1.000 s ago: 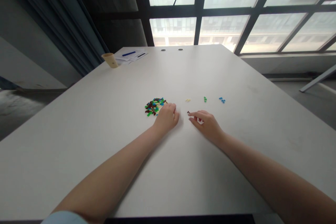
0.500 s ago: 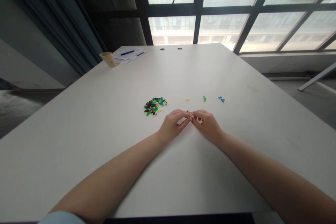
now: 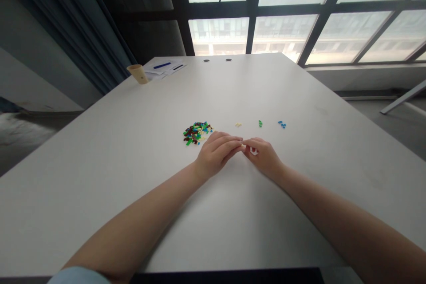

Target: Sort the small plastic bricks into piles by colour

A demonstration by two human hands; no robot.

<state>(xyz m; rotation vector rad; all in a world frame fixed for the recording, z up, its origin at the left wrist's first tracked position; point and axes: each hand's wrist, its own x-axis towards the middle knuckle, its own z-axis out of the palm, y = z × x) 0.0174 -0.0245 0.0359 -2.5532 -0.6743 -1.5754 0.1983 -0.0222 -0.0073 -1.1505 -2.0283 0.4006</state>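
A mix of dark reddish brown, green, blue and pale yellow is being shown in the pile of small pieces [image 3: 192,134]. Single colours are being displayed by three small groups: pale yellow by the left pieces [image 3: 238,124], bright green by the middle pieces [image 3: 260,123], blue by the right pieces [image 3: 282,124]. All are being set off by the plain white table [image 3: 266,93]. Tan with a small darker mark is being worn by the cup [image 3: 137,73], while white paper [image 3: 153,72] is being crossed by a deep blue pen [image 3: 162,65]. Light blue is being shown by the sleeve [image 3: 78,276], dark slate blue by the curtain [image 3: 71,22].
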